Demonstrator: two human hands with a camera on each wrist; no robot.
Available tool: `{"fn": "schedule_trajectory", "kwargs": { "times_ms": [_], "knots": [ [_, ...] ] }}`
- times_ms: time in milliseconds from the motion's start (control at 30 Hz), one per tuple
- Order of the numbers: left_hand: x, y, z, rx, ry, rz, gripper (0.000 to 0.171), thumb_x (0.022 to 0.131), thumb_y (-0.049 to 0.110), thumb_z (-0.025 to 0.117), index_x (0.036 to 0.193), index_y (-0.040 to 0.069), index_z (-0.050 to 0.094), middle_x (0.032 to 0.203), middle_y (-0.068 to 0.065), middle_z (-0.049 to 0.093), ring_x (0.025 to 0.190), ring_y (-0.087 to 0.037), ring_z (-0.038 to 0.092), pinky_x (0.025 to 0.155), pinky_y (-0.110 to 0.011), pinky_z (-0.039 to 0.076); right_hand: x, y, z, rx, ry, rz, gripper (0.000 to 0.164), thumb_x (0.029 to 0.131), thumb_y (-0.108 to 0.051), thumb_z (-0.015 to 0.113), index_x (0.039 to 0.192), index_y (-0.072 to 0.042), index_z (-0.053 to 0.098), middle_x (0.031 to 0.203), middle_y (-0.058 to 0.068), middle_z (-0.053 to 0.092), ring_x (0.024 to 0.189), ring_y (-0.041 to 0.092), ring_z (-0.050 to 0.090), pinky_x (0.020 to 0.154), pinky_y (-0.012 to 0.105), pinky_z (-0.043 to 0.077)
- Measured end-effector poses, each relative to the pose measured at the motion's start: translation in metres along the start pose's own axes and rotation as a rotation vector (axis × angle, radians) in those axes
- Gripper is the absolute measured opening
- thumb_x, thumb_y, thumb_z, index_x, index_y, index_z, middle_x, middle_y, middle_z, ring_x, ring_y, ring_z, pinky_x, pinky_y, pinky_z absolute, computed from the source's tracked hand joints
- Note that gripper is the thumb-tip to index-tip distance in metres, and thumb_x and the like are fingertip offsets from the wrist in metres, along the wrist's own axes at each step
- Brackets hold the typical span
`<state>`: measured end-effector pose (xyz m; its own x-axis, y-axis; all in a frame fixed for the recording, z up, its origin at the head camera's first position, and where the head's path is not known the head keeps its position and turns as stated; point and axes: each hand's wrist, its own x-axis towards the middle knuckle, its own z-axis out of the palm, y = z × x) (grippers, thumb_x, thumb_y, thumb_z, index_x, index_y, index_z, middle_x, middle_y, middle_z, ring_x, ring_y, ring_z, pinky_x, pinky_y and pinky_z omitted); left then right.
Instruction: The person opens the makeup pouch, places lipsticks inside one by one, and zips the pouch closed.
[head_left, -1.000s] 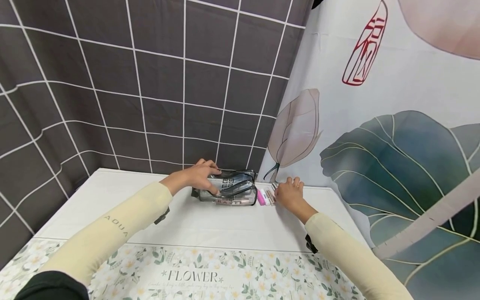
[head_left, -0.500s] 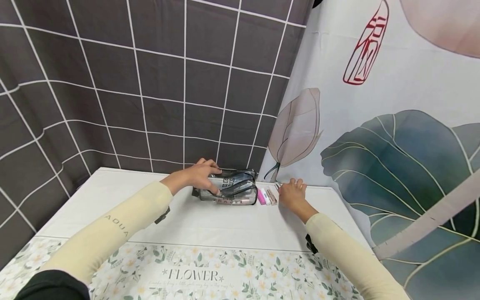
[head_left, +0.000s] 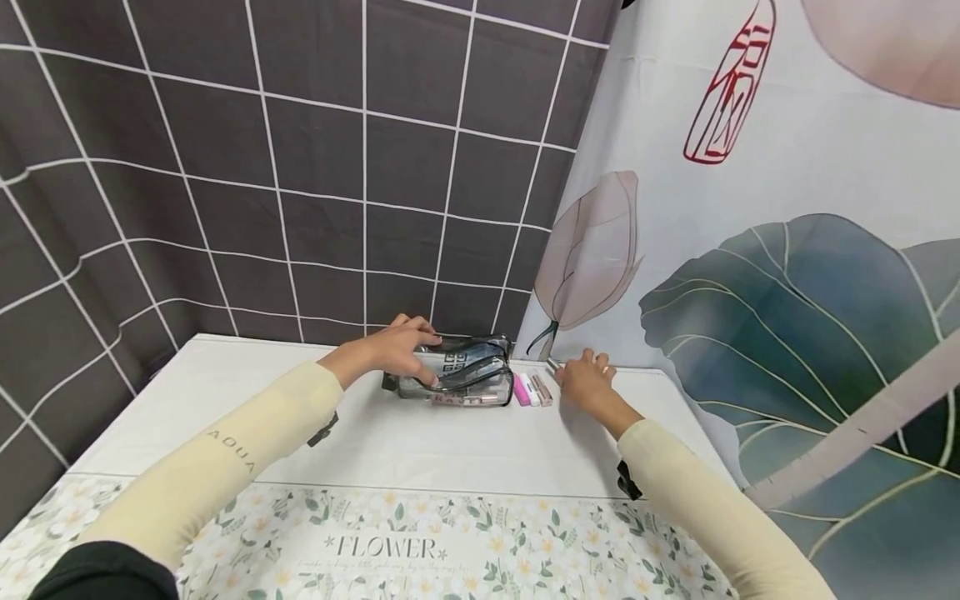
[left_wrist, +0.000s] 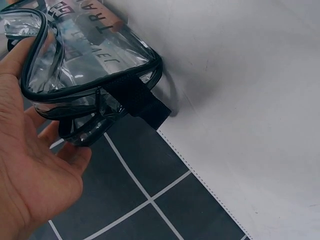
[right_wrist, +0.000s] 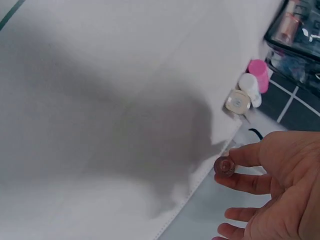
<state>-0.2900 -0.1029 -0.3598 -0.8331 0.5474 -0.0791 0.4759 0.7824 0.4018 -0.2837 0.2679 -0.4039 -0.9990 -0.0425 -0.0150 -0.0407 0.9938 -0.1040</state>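
Note:
A clear travel pouch [head_left: 472, 371] with black piping lies at the back of the table, cosmetics showing through its plastic. My left hand [head_left: 401, 348] grips its end; in the left wrist view the thumb reaches inside the pouch's edge, with the fingers on the other side. My right hand [head_left: 587, 383] pinches a small slim cosmetic tube [right_wrist: 224, 166], its round brownish end facing the right wrist camera. Just left of that hand, a pink tube [head_left: 521, 389], a white tube [head_left: 532, 390] and a beige-brown square-ended tube [head_left: 542, 390] form a row beside the pouch.
The white table [head_left: 360, 450] has a flower-patterned cloth [head_left: 390, 550] along its front. A dark grid-patterned curtain [head_left: 315, 225] hangs behind, and a leaf-printed cloth [head_left: 772, 333] hangs at the right. The table's back edge lies close behind the pouch and tubes.
My right hand has shifted slightly right, away from the row, and the beige-brown tube shows more fully. My left hand keeps its grip on the pouch.

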Motion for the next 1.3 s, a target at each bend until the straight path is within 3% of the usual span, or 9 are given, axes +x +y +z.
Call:
{"fn": "schedule_trajectory", "kwargs": {
  "times_ms": [133, 267, 500, 867, 1100, 1300],
  "knots": [
    [0.0, 0.001, -0.003, 0.008, 0.01, 0.003, 0.089, 0.091, 0.046, 0.084, 0.166, 0.006, 0.057, 0.173, -0.017, 0.046, 0.153, -0.039, 0.038, 0.131, -0.063, 0.04, 0.002, 0.001, -0.01, 0.001, 0.024, -0.014, 0.045, 0.118, -0.027, 0.052, 0.109, 0.01, 0.077, 0.136, 0.041, 0.055, 0.137, 0.064, 0.043, 0.115, 0.079, 0.04],
    [-0.002, 0.001, -0.001, 0.006, 0.005, 0.0, 0.088, 0.092, 0.045, 0.084, 0.166, 0.006, 0.057, 0.173, -0.018, 0.046, 0.153, -0.04, 0.038, 0.131, -0.063, 0.04, 0.001, 0.002, -0.011, -0.001, 0.027, -0.023, 0.045, 0.118, -0.03, 0.055, 0.115, 0.01, 0.075, 0.137, 0.041, 0.056, 0.139, 0.064, 0.043, 0.115, 0.078, 0.041],
    [0.001, 0.003, -0.002, 0.021, 0.003, 0.009, 0.089, 0.09, 0.047, 0.085, 0.165, 0.006, 0.058, 0.172, -0.018, 0.047, 0.152, -0.04, 0.039, 0.13, -0.062, 0.041, 0.001, 0.004, -0.017, 0.019, 0.048, -0.051, 0.026, 0.114, -0.02, 0.061, 0.113, 0.004, 0.072, 0.145, 0.041, 0.055, 0.138, 0.064, 0.043, 0.109, 0.074, 0.042],
    [-0.002, -0.001, 0.005, 0.003, 0.01, 0.003, 0.088, 0.09, 0.046, 0.085, 0.165, 0.007, 0.058, 0.172, -0.018, 0.046, 0.154, -0.04, 0.037, 0.13, -0.063, 0.041, 0.001, -0.01, -0.03, 0.065, 0.091, -0.125, 0.027, 0.115, -0.024, 0.062, 0.107, 0.0, 0.07, 0.162, 0.044, 0.047, 0.148, 0.065, 0.039, 0.108, 0.073, 0.043],
    [-0.002, -0.001, 0.005, 0.004, 0.015, 0.01, 0.088, 0.091, 0.045, 0.085, 0.165, 0.006, 0.058, 0.172, -0.018, 0.046, 0.153, -0.04, 0.037, 0.13, -0.063, 0.041, 0.001, -0.016, -0.043, 0.099, 0.159, -0.167, 0.035, 0.117, -0.031, 0.062, 0.113, 0.002, 0.076, 0.164, 0.042, 0.045, 0.142, 0.064, 0.042, 0.106, 0.073, 0.043],
    [-0.001, -0.002, 0.004, 0.002, 0.008, -0.003, 0.089, 0.091, 0.045, 0.085, 0.166, 0.006, 0.056, 0.173, -0.017, 0.045, 0.155, -0.039, 0.036, 0.131, -0.063, 0.04, 0.002, -0.02, -0.052, 0.125, 0.172, -0.197, 0.042, 0.117, -0.036, 0.062, 0.122, 0.002, 0.078, 0.169, 0.042, 0.042, 0.148, 0.065, 0.038, 0.112, 0.076, 0.04]
  ]
}}
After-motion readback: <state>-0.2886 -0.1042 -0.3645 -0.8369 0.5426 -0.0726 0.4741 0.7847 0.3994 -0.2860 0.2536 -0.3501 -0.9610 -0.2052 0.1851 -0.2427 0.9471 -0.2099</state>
